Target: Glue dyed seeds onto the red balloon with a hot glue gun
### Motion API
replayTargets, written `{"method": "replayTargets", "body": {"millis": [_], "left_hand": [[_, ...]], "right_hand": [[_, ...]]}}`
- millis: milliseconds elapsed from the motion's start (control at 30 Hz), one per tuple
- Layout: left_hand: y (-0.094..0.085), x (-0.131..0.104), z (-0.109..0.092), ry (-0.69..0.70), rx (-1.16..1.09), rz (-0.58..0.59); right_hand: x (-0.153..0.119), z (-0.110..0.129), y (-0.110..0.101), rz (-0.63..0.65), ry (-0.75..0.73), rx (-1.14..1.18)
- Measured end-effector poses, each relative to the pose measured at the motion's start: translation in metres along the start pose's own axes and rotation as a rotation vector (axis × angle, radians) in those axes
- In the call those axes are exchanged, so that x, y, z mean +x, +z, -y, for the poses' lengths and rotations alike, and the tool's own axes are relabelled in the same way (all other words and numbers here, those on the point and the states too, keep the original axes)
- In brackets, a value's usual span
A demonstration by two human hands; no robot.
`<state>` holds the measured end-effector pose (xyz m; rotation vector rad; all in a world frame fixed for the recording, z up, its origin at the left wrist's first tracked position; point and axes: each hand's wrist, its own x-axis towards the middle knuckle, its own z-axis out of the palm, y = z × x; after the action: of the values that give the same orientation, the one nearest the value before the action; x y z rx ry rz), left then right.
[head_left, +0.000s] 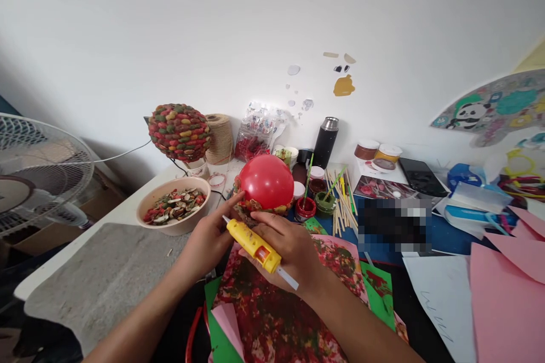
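Observation:
A round red balloon (269,182) sits ahead of my hands, its lower part ringed with painted shell-like pieces (272,207) in red, green and yellow. My left hand (208,244) is at its lower left, index finger stretched out and touching the ringed edge, thumb apart; the other fingers are mostly hidden. My right hand (289,247) is closed around a yellow hot glue gun (254,245), a clear glue stick poking from its back end. The gun's nozzle points up-left, close to my left thumb. Two right fingers extend toward the pieces under the balloon.
A bowl of painted shells (174,227) stands left, before a finished-looking covered ball (179,132) and a twine spool (219,139). Open paint jars (305,208), wooden sticks (340,204) and a black flask (327,143) are behind right. Paint-stained paper (281,306) lies below my hands; a fan (38,176) stands left.

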<state>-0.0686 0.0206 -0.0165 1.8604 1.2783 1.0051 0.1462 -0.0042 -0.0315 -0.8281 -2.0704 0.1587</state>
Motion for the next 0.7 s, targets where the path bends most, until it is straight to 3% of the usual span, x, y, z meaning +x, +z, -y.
{"method": "replayTargets", "body": {"millis": [267, 533, 700], "left_hand": [[0.006, -0.001, 0.005, -0.04, -0.135, 0.016], [0.008, -0.004, 0.006, -0.059, -0.242, 0.026], [0.001, -0.021, 0.006, -0.138, -0.32, -0.054]], "right_hand": [[0.002, 0.001, 0.0, -0.06, 0.066, 0.054], [0.003, 0.002, 0.0, -0.038, 0.123, 0.048], [0.003, 0.002, 0.0, -0.022, 0.142, 0.038]]}}
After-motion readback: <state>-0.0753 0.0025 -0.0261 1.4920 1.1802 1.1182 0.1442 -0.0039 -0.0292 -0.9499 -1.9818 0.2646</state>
